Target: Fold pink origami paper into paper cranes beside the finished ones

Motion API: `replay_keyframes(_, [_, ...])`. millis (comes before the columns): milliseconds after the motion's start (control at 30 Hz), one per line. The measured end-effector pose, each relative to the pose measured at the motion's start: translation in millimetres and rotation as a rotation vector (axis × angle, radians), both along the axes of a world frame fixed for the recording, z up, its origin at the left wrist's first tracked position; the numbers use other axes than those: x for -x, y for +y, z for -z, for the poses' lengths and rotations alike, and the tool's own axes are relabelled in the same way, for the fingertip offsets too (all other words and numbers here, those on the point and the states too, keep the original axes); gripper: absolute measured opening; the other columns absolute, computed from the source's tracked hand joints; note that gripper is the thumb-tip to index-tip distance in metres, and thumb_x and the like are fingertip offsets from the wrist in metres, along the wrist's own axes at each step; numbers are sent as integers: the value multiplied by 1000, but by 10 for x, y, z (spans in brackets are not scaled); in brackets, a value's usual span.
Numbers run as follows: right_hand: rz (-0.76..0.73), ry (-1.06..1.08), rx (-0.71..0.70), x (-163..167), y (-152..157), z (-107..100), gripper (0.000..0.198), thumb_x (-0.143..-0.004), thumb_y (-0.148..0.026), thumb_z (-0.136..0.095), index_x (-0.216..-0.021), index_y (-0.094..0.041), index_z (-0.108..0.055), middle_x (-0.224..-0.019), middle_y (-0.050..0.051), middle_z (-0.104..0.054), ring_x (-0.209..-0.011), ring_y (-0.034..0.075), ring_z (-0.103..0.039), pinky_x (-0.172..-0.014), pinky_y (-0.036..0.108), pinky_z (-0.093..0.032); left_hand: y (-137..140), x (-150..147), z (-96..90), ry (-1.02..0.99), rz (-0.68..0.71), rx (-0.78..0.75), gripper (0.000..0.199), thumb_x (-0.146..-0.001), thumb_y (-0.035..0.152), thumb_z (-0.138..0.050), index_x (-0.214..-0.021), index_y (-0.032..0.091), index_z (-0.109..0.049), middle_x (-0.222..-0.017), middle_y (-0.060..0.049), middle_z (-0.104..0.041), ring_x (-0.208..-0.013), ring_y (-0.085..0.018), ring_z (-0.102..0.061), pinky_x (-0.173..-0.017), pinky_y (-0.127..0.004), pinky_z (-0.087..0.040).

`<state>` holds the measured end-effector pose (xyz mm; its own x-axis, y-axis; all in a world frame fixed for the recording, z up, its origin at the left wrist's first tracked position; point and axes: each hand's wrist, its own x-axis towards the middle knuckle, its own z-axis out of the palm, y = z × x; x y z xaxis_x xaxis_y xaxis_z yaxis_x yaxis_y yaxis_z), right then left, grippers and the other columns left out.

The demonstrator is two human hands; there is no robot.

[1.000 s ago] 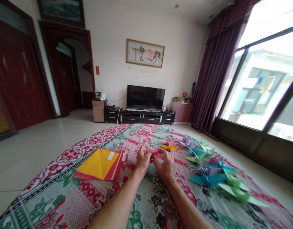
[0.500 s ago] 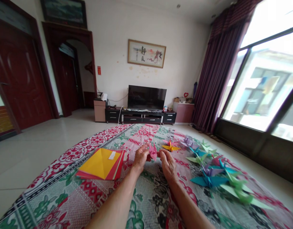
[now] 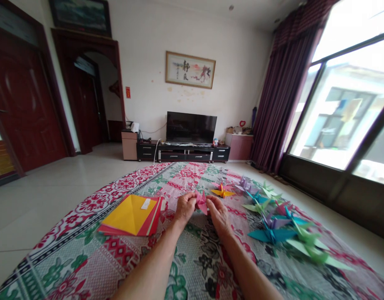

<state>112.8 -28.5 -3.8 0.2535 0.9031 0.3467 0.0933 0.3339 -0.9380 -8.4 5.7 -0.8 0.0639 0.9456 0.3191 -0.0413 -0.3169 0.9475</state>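
The grip of left hand (image 3: 185,207) and right hand (image 3: 220,212) is pinched closed on a pink paper crane (image 3: 201,201), partly finger-covered. Beneath it spreads floral tabletop cloth (image 3: 195,258); left of the crane, flat sheets (image 3: 129,214); right, sharp-winged cranes (image 3: 273,235), the nearest blurred.

Big dark character being displayed on framed picture (image 3: 196,70), being read as 静; second one below being only half made out, smaller script at left being lost to blur. Red wall sign (image 3: 128,92): lettering being rendered too small. White label (image 3: 145,203) being seen on yellow paper (image 3: 129,215), illegible.
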Motion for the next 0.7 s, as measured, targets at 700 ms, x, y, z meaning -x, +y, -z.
replay_keyframes(700, [-47,267,31,-87,96,115,35,-62,-45,-67,-82,-16,-65,-73,2,-64,-63,13,-58,-57,24,-49,-100,-31,-46,223,1,-176,20,-69,32,-58,-66,15,-69,-61,-2,-61,-57,-13,-50,-54,-22,-36])
